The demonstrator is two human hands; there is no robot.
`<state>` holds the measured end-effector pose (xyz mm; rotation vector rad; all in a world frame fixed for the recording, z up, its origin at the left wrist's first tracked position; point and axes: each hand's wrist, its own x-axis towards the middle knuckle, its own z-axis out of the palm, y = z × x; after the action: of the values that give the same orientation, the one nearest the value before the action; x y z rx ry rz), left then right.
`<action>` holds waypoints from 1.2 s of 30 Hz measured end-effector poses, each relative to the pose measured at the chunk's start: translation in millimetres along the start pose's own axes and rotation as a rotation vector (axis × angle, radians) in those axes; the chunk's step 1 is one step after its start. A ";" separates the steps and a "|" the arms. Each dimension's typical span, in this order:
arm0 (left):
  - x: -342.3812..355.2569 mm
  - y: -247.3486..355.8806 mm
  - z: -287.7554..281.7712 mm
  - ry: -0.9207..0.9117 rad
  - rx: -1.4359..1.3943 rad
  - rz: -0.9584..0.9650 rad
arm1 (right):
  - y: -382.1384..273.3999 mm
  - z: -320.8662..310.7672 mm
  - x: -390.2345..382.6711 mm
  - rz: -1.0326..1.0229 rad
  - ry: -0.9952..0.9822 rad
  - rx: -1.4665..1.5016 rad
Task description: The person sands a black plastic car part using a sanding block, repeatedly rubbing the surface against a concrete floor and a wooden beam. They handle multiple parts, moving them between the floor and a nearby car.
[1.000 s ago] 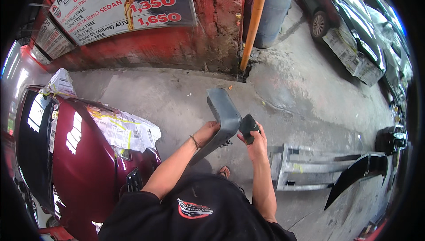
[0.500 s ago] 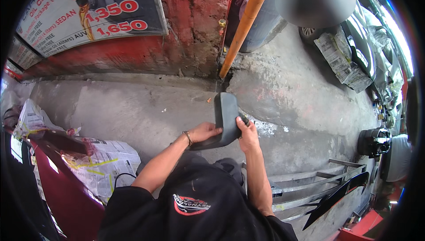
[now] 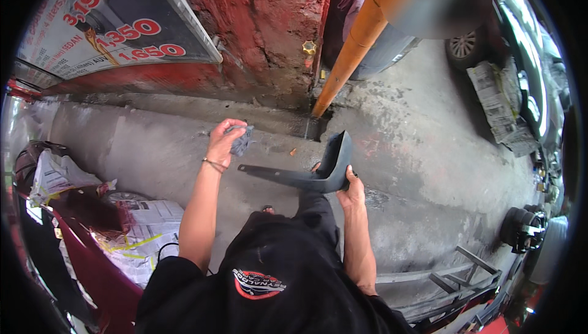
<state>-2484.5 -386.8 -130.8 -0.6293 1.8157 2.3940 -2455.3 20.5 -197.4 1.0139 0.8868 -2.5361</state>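
My left hand (image 3: 220,144) is raised at centre left, fingers closed on a crumpled grey wad (image 3: 244,143), perhaps cloth or paper. It is apart from the dark grey plastic part (image 3: 334,171), an angled piece with a long tapering strip reaching left below the wad. My right hand (image 3: 351,190) grips the part's right corner, thumb up along its edge; whether it also holds a small dark item there, I cannot tell. My legs and a sandalled foot show below the part.
Maroon car (image 3: 73,254) with masking paper (image 3: 141,230), lower left. Red wall (image 3: 257,21), sign, orange pipe (image 3: 340,83), drum (image 3: 389,52) ahead. Dark car (image 3: 527,83) with papered lower section, right. Metal frame (image 3: 422,276) and dark parts (image 3: 520,230) lower right. Concrete floor (image 3: 422,138); blurred patch at top.
My left hand has let go of the plastic part and risen leftward, now holding the grey wad. The part has swung flatter and moved right in my right hand.
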 end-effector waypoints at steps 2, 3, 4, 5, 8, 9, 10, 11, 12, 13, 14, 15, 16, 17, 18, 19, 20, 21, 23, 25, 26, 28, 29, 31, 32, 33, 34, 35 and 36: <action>-11.9 37.2 19.6 -0.043 -0.014 0.041 | -5.2 -0.6 36.4 0.042 0.092 0.041; -13.2 44.2 26.5 -0.055 -0.026 0.066 | -8.6 4.6 60.1 0.071 0.148 0.029; -9.9 34.9 29.4 -0.065 0.020 0.026 | -9.6 3.6 83.1 0.099 0.214 0.007; -3.9 24.3 34.4 -0.081 0.064 -0.015 | -7.5 -6.0 112.6 0.107 0.224 0.055; 14.4 -17.9 46.8 0.015 0.233 -0.144 | -1.5 4.7 153.5 0.181 0.292 0.000; 27.8 -30.2 53.6 0.032 0.315 -0.153 | 3.4 2.3 167.0 0.185 0.259 -0.044; 43.5 -42.5 58.7 0.039 0.396 -0.158 | 5.8 6.1 176.7 0.205 0.238 -0.113; 59.4 -50.2 60.5 0.035 0.533 -0.226 | 8.8 9.0 185.1 0.222 0.220 -0.179; 75.5 -57.2 61.4 -0.003 0.675 -0.254 | 13.9 13.2 190.4 0.244 0.201 -0.246; 99.6 -67.5 62.2 -0.055 0.815 -0.272 | 20.7 13.5 201.2 0.273 0.187 -0.285; 122.3 -80.3 60.6 -0.113 0.955 -0.288 | 30.0 13.6 211.2 0.302 0.173 -0.322; 138.7 -117.5 47.5 -0.155 1.003 -0.299 | 42.1 15.7 219.8 0.343 0.150 -0.365; 156.2 -154.5 39.5 -0.192 0.970 -0.374 | 56.6 16.4 230.7 0.338 0.160 -0.363; 173.6 -190.6 34.3 -0.226 0.937 -0.448 | 75.1 14.7 243.8 0.335 0.166 -0.360; 188.1 -216.4 34.0 -0.263 0.902 -0.521 | 92.3 8.4 257.7 0.330 0.176 -0.356; 204.9 -233.2 37.6 -0.339 0.939 -0.582 | 112.6 -9.5 279.3 0.304 0.153 -0.379; 219.2 -250.0 40.8 -0.411 0.974 -0.645 | 132.9 -27.3 299.5 0.283 0.128 -0.405; 228.3 -261.6 45.0 -0.433 1.074 -0.645 | 150.3 -44.0 317.4 0.305 0.118 -0.455; 248.0 -282.2 47.4 -0.322 1.072 -0.659 | 163.8 -59.1 349.3 0.299 0.118 -0.478; 260.6 -297.7 36.6 -0.237 0.981 -0.717 | 184.1 -75.4 375.7 0.322 0.104 -0.474; 267.2 -302.8 31.6 -0.183 0.928 -0.738 | 191.0 -80.4 386.7 0.319 0.110 -0.473; 274.4 -326.9 17.8 0.000 0.738 -0.673 | 198.2 -76.3 400.9 0.308 0.134 -0.472; 275.0 -345.5 8.0 0.135 0.604 -0.585 | 197.2 -71.6 404.1 0.308 0.180 -0.466; 278.1 -377.9 -10.3 0.322 0.187 -0.408 | 192.2 -54.9 408.0 0.275 0.241 -0.421; 275.0 -390.8 -16.5 0.317 0.109 -0.370 | 193.6 -60.6 414.8 0.274 0.247 -0.449; 278.1 -381.1 -12.5 0.291 0.036 -0.325 | 189.7 -68.6 424.3 0.255 0.258 -0.464; 281.9 -371.5 -11.3 0.270 -0.035 -0.272 | 189.4 -77.0 437.0 0.238 0.259 -0.479; 286.7 -363.4 -12.0 0.211 -0.100 -0.281 | 191.8 -85.9 449.4 0.246 0.251 -0.470; 291.4 -352.6 -12.1 0.203 -0.176 -0.290 | 196.6 -88.1 457.4 0.253 0.218 -0.471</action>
<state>-2642.3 -347.1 -558.6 -1.1069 1.4606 2.3770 -2649.0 -86.5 -651.9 1.1659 1.2490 -1.9063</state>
